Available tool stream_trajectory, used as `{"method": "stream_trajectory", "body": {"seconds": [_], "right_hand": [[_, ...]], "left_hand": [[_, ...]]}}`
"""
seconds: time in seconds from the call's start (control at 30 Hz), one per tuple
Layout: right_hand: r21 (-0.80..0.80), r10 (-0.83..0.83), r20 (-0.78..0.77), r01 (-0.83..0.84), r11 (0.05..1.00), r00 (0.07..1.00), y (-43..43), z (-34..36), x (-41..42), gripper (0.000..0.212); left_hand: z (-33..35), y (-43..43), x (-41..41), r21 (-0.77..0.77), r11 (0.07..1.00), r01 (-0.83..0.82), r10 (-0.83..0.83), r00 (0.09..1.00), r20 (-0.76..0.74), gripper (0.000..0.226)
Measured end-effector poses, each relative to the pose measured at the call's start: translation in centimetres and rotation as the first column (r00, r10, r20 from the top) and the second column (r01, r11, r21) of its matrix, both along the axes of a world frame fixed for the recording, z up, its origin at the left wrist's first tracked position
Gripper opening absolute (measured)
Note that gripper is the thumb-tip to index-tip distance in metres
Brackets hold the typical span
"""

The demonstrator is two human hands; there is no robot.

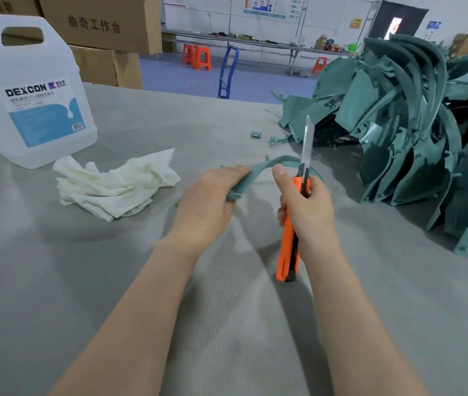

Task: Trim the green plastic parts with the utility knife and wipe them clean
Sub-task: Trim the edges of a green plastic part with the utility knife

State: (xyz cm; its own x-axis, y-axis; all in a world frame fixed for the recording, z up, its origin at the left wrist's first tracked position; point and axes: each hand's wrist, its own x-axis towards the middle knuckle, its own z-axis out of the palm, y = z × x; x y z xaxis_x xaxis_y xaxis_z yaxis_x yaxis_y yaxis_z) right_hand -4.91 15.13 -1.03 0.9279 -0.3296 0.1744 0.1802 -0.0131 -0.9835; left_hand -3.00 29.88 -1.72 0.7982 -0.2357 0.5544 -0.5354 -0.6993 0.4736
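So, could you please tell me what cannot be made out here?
Head view only.
Left hand: fingers mostly hidden by its own back.
Utility knife blade against the curved green part: overlap, contact unclear.
Jug label: small print too small.
Pile of green parts: cut off at right edge.

Orange and black knife (pixel 289 241), dark green plastic parts (pixel 415 132), white cloth (pixel 112 185), grey table cover (pixel 84 281), white jug (pixel 27 90) with blue label

Green part (pixel 282 159): we see it arched, centre.
Utility knife (pixel 287 244): orange, blade out, upright.
Parts pile (pixel 415 124): right.
Cloth (pixel 112 187): crumpled, left.
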Motion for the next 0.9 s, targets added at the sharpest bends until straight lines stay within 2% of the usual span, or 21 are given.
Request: {"method": "stream_trajectory", "body": {"seconds": [0.2, 0.33, 0.43, 0.5, 0.57, 0.67, 0.8, 0.9], "right_hand": [[0.14, -0.067, -0.021, 0.07, 0.988, 0.998, -1.0, 0.3, 0.1, 0.034], [0.25, -0.231, -0.045, 0.235, 0.939, 0.972, -2.8, 0.4, 0.3, 0.025], [0.352, -0.329, -0.081, 0.336, 0.874, 0.941, -4.5, 0.3, 0.2, 0.018], [0.344, -0.353, -0.116, 0.371, 0.863, 0.928, -5.0, 0.3, 0.3, 0.021], [0.336, -0.3, -0.131, 0.327, 0.883, 0.945, -4.6, 0.6, 0.4, 0.021], [0.281, -0.117, -0.036, 0.122, 0.952, 0.993, -2.7, 1.2, 0.1, 0.012], [0.066, 0.091, 0.067, -0.095, 0.993, 0.994, -1.1, 1.4, -0.9, 0.006], [-0.036, 0.154, 0.035, -0.153, 0.988, 0.987, -0.9, 1.5, -1.1, 0.013]], "left_hand": [[0.6, -1.5, -0.9, 0.102, 0.989, 0.107, -0.115, 0.99, 0.079, 0.054], [0.6, -1.9, -1.1, 0.155, 0.975, 0.158, -0.178, 0.976, 0.124, 0.052], [0.5, -1.6, -0.8, 0.043, 0.99, 0.132, -0.137, 0.981, 0.137, 0.054], [0.5, -1.3, -0.7, -0.114, 0.99, 0.083, -0.073, 0.993, 0.097, 0.048], [0.6, -1.2, -0.6, -0.311, 0.949, 0.056, -0.047, 0.998, 0.035, 0.035], [0.9, -0.9, -0.5, -0.494, 0.869, 0.02, -0.049, 0.998, -0.047, 0.026], [1.3, -0.4, -0.4, -0.514, 0.857, -0.001, -0.043, 0.996, -0.074, 0.024], [1.4, -0.2, -0.5, -0.509, 0.861, 0.0, -0.064, 0.992, -0.108, 0.023]]}}
